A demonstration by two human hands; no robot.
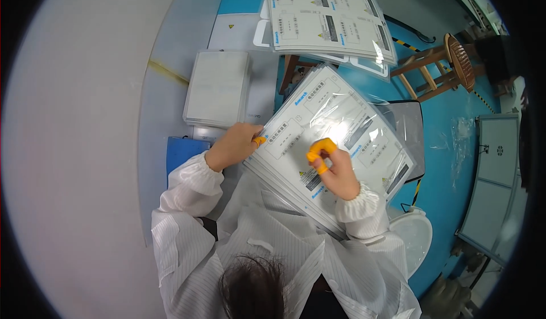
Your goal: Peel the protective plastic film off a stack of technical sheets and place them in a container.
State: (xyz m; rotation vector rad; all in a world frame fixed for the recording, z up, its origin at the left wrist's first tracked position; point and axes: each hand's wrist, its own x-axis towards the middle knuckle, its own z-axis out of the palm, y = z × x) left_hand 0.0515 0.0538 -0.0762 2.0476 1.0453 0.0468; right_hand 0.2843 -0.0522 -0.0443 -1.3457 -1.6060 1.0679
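Left of centre, a white stack (218, 88) sits on the grey table (261, 86). Adjacent, the left hand's (234, 144) fingers touch the left edge of the printed sheets (284, 143); pinching cannot be confirmed. The sheets lie askew at centre, the right hand's (336, 174) fingers curled over their face, contact undetermined. Their top corner nears an upper stack (330, 20); blue floor (446, 191) extends rightward.

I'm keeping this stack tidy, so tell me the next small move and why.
Probably lift the top sheet slightly at its left corner: the left hand is at that corner, and the sheet edges below fan out, which should help separate one. The right hand is curled over the sheet, seemingly well placed to help.
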